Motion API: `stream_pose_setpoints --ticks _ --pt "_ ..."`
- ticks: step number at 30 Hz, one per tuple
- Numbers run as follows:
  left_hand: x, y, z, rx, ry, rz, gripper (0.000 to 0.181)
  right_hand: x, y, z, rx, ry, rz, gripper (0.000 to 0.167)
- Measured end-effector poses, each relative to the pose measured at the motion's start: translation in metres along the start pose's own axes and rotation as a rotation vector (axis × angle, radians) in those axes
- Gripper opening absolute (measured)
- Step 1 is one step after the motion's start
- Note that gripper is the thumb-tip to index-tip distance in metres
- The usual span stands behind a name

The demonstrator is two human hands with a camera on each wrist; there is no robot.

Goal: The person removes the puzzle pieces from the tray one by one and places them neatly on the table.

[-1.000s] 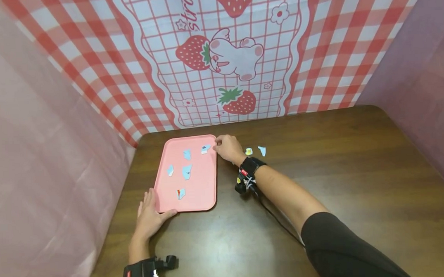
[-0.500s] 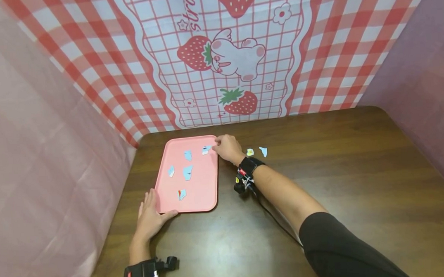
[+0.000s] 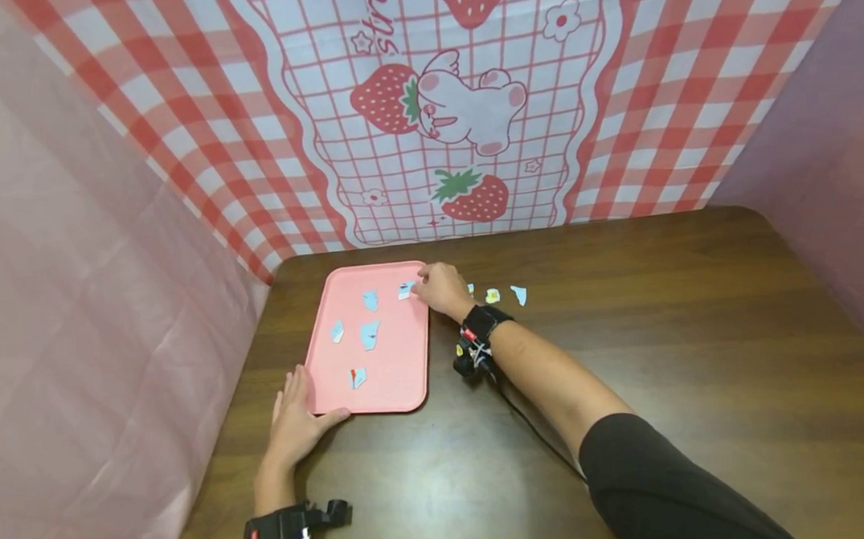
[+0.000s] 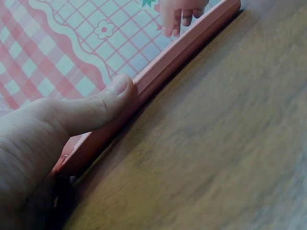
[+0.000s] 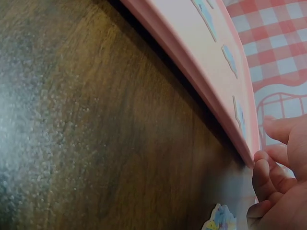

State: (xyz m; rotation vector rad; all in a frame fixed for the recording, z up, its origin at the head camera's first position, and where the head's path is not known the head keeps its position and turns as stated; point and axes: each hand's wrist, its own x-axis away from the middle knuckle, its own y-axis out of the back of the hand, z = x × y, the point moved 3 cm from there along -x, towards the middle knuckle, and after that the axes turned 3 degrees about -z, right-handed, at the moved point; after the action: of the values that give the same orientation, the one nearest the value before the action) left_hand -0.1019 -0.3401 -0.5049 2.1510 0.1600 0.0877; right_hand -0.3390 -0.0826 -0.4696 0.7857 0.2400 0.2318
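A pink tray (image 3: 397,383) lies at the left of the wooden table. Several small light-blue puzzle-like pieces sit spread on it, among them one with a red mark (image 3: 358,378). My left hand (image 3: 294,420) rests at the tray's near left corner, fingers along its left side; in the left wrist view the straight thumb (image 4: 103,106) lies against the front wall. At the far right corner my right hand (image 3: 443,291) holds the rim, thumb toward the inside and fingers curled against the outside. In the right wrist view, its fingertips (image 5: 261,158) touch that corner.
Right of the right hand lie a yellow-and-blue piece (image 3: 493,296) and a pale blue piece (image 3: 520,295); another piece (image 3: 471,289) shows partly beside the hand. A strawberry-print cloth (image 3: 469,115) hangs behind the table. A pink curtain (image 3: 101,316) borders the left side.
The head view has shifted slightly. Beside my right hand, one more piece on the table now shows. Both hands stay at their tray corners.
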Motion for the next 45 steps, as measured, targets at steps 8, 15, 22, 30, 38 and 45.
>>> stream_pose_setpoints --ticks 8,15,22,30,38,45 --pt "0.001 0.0 0.002 -0.003 0.004 -0.001 0.126 -0.004 -0.009 0.0 0.039 0.033 -0.02 0.034" --pt "0.0 -0.001 0.001 0.007 -0.004 -0.012 0.126 -0.007 -0.018 0.001 0.13 0.024 -0.012 0.032" --pt "0.001 -0.002 0.001 0.005 0.002 -0.008 0.126 -0.01 -0.025 0.008 0.263 -0.012 0.017 0.032" --pt "0.0 -0.002 0.002 0.002 0.01 -0.003 0.126 -0.012 -0.029 0.009 0.31 -0.023 0.052 0.04" --pt "-0.001 -0.003 0.002 -0.004 0.011 0.0 0.127 -0.008 -0.027 0.008 0.266 -0.009 -0.007 0.04" --pt "-0.001 -0.002 0.002 -0.003 0.009 -0.009 0.127 -0.007 -0.028 0.006 0.135 -0.059 -0.077 0.025"
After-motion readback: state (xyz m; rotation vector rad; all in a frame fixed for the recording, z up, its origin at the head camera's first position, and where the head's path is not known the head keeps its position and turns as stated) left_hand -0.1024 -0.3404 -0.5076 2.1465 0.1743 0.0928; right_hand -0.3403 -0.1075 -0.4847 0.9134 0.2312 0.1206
